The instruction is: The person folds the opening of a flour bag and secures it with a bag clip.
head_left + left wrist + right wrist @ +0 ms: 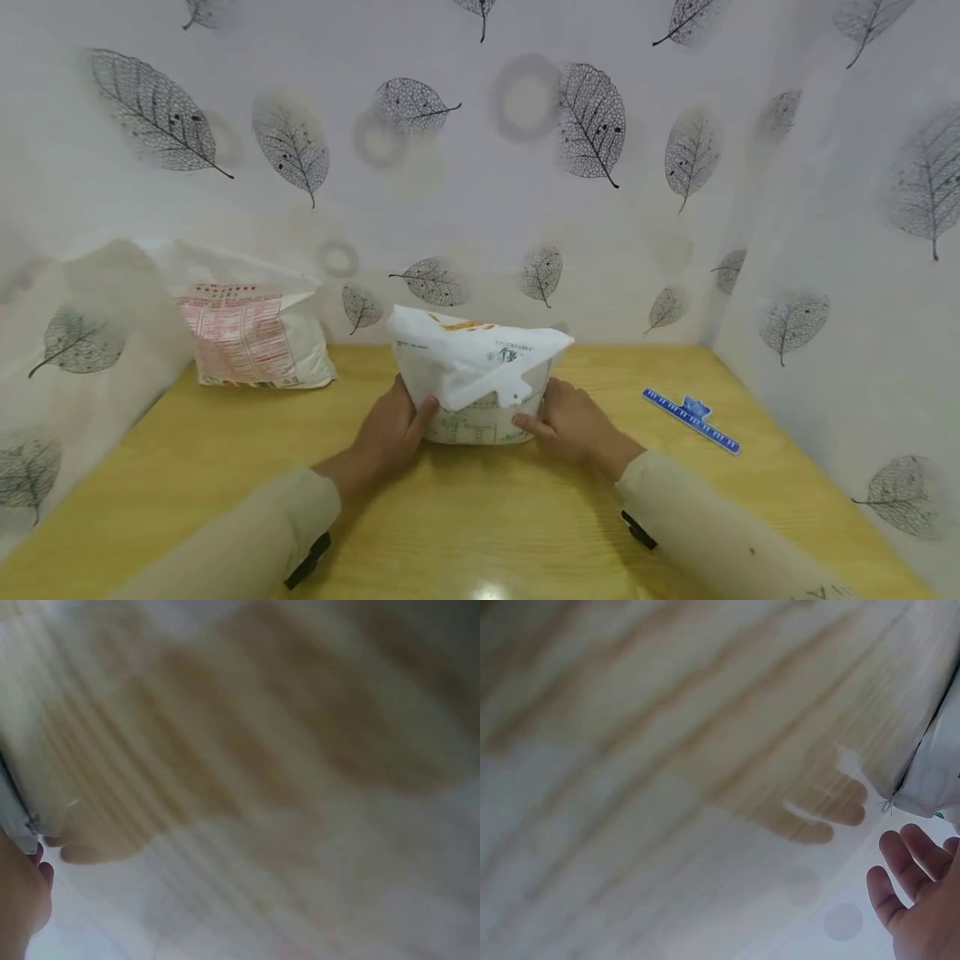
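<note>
A white printed plastic bag (465, 427) stands on the table in the middle of the head view, its top part folded and slanting up to the right. Across its front lies a white bag clip (487, 386) with a small tab. My left hand (390, 429) grips the bag's left side, thumb towards me. On the right side my right hand (573, 421) holds it likewise, thumb on the front and the other fingers mostly hidden behind. In the right wrist view, the bag's edge (934, 776) appears beside my fingers.
A blue bag clip (692, 418) lies on the wooden table (495, 508) to the right. At the back left a larger white bag with pink print (247, 337) leans near the wall. Leaf-patterned walls (480, 192) border the table behind and on both sides.
</note>
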`<state>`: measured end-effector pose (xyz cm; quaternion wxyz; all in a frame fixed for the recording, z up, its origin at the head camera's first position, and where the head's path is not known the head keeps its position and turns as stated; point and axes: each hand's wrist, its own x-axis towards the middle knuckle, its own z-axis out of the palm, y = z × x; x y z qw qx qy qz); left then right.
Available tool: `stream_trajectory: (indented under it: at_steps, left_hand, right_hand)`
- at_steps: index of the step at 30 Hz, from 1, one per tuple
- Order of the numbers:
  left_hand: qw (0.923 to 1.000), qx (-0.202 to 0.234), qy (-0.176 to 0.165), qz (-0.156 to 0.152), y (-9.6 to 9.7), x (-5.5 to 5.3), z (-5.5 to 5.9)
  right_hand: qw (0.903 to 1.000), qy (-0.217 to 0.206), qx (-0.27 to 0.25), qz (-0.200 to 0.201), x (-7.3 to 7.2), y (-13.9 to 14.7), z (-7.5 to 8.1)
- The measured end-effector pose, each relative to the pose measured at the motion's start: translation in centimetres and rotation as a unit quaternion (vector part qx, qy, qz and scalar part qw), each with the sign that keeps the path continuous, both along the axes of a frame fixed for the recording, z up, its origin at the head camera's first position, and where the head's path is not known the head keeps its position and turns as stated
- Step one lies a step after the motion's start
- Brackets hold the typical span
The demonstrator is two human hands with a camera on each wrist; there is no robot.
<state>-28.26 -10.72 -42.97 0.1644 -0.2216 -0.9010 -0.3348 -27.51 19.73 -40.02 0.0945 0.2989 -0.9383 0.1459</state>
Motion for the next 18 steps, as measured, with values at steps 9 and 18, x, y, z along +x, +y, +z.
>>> stream_trajectory:
  at_steps: [9,18]
  left_hand:
    - [0.9987,-0.04,0.033,0.003,-0.04,-0.86,0.25]
    - [0.9977,-0.062,0.021,0.014,0.04,-0.57,0.35]
  right_hand:
    - [0.9954,-0.002,0.055,-0.078,0.08,0.07,0.75]
    - [0.9909,-0.017,0.085,-0.103,0.61,-0.11,0.43]
